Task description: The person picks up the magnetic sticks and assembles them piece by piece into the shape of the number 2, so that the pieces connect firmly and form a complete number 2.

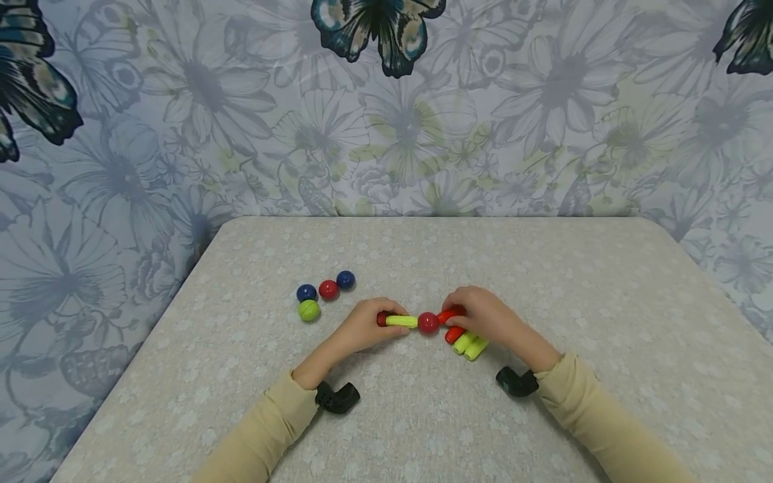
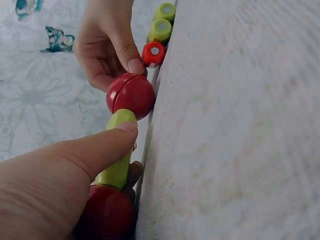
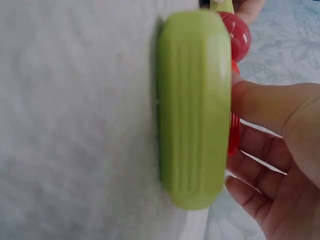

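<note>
My left hand [image 1: 370, 327] pinches a light-green rod [image 1: 400, 321] between thumb and fingers. A red ball [image 1: 382, 319] sits at the rod's left end, partly covered by that hand. At the other end is a second red ball [image 1: 428, 323], its seam visible in the left wrist view. Touching this ball from the right is a red rod [image 1: 448, 315], pinched by my right hand [image 1: 483, 314], whose fingers hide much of it. Just below the right hand lie another red rod [image 1: 454, 335] and two light-green rods [image 1: 475, 349], with pale metallic discs in their ends.
Left of the hands, two blue balls [image 1: 346, 280], a red ball [image 1: 329, 290] and a green ball [image 1: 308, 310] lie in a loose group. A pale patterned cloth covers the table [image 1: 392, 429]. Behind it rises a floral wall [image 1: 423, 147].
</note>
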The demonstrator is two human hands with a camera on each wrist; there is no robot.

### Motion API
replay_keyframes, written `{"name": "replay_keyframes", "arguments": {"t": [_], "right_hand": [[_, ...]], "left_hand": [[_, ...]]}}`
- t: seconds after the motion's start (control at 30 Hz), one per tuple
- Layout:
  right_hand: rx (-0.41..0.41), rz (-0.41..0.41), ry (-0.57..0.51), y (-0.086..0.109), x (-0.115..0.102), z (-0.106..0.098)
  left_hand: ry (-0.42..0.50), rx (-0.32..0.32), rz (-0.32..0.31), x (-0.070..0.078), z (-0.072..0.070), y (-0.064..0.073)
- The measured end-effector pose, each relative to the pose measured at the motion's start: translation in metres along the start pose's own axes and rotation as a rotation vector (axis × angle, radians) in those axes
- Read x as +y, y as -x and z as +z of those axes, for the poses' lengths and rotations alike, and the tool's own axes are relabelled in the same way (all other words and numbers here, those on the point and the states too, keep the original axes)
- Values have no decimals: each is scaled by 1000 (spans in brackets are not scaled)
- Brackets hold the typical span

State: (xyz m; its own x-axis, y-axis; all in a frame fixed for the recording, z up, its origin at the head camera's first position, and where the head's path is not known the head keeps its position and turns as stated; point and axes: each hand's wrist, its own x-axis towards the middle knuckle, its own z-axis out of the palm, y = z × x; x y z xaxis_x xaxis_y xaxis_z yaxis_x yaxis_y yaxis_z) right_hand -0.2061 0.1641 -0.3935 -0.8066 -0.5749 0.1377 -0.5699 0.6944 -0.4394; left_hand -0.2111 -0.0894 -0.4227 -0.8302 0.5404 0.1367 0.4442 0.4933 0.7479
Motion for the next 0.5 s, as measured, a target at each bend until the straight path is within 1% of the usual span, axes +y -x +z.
{"name": "replay_keyframes", "arguments": {"t": [0.13,0.37,0.5], "right_hand": [[50,-18,79,3,-6,1],[185,-79,200,9,-17,3],[212,-62,228,11,-24,5]], "left_hand": [[-2,9,3,0,0,1],[7,25,-2,0,-1,1],[6,35,6,1,-1,1]]}}
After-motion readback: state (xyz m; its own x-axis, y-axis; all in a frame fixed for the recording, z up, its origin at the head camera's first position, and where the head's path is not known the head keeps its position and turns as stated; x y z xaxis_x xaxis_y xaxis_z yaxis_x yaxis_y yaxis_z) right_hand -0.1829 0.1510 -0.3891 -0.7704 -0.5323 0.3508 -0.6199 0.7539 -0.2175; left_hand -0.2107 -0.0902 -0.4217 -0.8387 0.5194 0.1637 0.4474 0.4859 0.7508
